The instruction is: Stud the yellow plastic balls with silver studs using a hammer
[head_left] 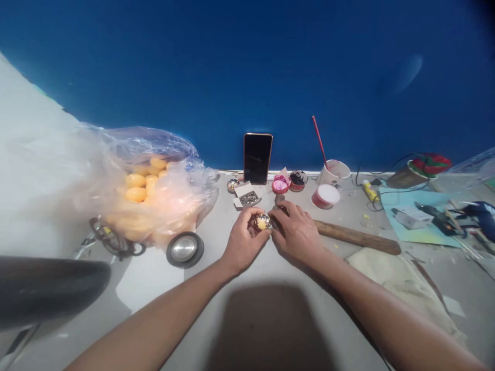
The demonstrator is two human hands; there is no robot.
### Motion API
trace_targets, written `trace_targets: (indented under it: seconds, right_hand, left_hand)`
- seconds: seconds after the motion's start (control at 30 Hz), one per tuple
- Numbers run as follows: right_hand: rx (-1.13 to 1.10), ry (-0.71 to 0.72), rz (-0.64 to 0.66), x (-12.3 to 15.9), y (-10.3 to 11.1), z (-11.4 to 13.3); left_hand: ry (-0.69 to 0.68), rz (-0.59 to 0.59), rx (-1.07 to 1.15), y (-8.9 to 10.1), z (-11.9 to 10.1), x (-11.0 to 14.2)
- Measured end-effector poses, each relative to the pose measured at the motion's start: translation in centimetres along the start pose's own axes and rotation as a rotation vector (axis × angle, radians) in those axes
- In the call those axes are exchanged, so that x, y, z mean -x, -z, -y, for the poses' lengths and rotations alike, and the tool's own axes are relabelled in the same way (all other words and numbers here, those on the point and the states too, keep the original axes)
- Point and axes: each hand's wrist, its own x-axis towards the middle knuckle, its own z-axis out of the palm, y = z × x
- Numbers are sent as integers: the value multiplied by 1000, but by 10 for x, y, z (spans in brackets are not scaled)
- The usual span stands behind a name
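A: Why is the yellow piece [263, 224] held there?
B: Your left hand [246, 234] pinches it between thumb and fingers, probably steadying it beside your right hand [297, 226], whose grip cannot be determined.

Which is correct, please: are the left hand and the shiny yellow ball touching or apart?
Touching. The head view shows the left hand holding the shiny yellow ball between thumb and fingers.
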Motion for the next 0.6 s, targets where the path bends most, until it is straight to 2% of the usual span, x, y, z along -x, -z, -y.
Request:
trace_targets:
  seconds: [0.13, 0.23, 0.37, 0.47, 0.6]
  right_hand:
    - [51, -46, 37, 0, 5, 1]
    - [29, -48, -22, 0, 2, -3]
    - [-124, -56, -115, -4, -2, -12]
    - [-238, -43, -174, -9, -2, -21]
    - [-269, 16, -232, -13, -3, -30]
  left_hand:
    - [-5, 64, -40, 0, -3, 1]
    - [-33, 93, -122, 0, -2, 2]
    - [-77, 119, -218, 0, 1, 0]
    - [-67, 142, -238, 0, 1, -1]
    - [-40, 152, -253, -1, 0, -1]
